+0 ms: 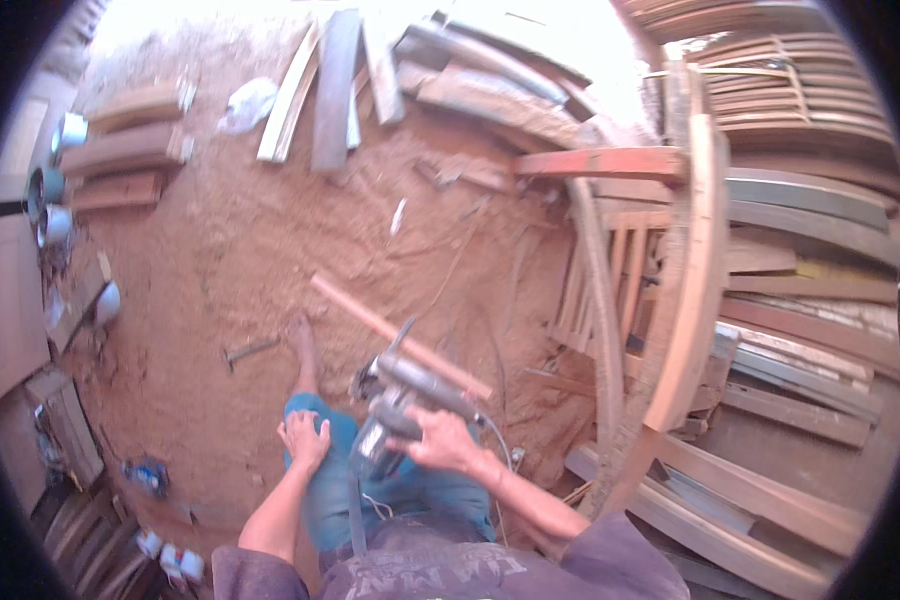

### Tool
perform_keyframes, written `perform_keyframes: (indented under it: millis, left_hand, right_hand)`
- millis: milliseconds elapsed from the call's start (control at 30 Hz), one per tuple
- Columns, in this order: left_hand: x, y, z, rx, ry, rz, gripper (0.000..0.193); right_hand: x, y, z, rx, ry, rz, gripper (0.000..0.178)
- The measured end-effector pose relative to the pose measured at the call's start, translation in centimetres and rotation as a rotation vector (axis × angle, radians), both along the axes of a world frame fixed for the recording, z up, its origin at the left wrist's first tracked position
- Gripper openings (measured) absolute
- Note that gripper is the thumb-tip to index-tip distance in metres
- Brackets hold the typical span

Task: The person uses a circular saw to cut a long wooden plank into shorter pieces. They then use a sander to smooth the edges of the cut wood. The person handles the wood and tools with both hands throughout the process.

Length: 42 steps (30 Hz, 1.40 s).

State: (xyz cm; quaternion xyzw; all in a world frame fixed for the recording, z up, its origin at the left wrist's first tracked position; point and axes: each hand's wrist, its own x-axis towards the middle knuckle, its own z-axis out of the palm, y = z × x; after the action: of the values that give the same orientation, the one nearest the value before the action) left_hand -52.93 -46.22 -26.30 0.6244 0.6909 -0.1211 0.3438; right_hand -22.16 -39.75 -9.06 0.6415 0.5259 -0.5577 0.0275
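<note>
Your right hand [442, 438] has a power tool [407, 375] in its grip, left hand [304, 440] loose on your knee [302, 403]; the mid-frame wooden strip [370, 316] looks uncut.

the power tool [410, 378] looks metallic; the strip [368, 313] smooth wood.

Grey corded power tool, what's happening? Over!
Right hand gripping power tool. Left hand open on teal-clothed left knee. Straight reddish wooden strip ahead; contact unclear.
</note>
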Motion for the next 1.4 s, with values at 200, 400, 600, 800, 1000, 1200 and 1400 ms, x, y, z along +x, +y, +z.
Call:
perform_keyframes:
  millis: [200,400,600,800,1000,1200,1400]
  left_hand:
    - [8.5,0.1,12.2,-0.691,-0.616,0.216,0.041]
    - [12.2,-0.1,22.9,-0.939,-1.213,1.143,0.048]
    - [18.2,2.1,31.1,-0.538,-1.149,0.539,0.059]
    - [24.3,1.6,35.1,-0.250,-0.871,0.162,0.058]
    - [26.8,1.7,35.2,-0.091,-0.868,0.035,0.061]
    - [28.1,3.2,34.6,-0.083,-0.822,-0.021,0.064]
    - [28.9,5.6,35.0,-0.176,-0.885,-0.064,0.061]
  right_hand:
    - [3.6,-4.5,12.0,0.160,0.189,-0.085,0.060]
    - [8.5,-5.9,20.5,0.379,0.297,-0.039,0.051]
    - [13.3,-7.4,24.5,0.539,0.285,-0.060,0.052]
    - [18.4,-10.4,24.7,0.645,0.299,-0.187,0.059]
    - [21.1,-11.5,25.0,0.538,0.581,-0.252,0.061]
    - [21.7,-10.6,25.3,0.437,0.576,-0.275,0.057]
    - [21.5,-9.1,25.4,0.494,0.471,-0.302,0.058]
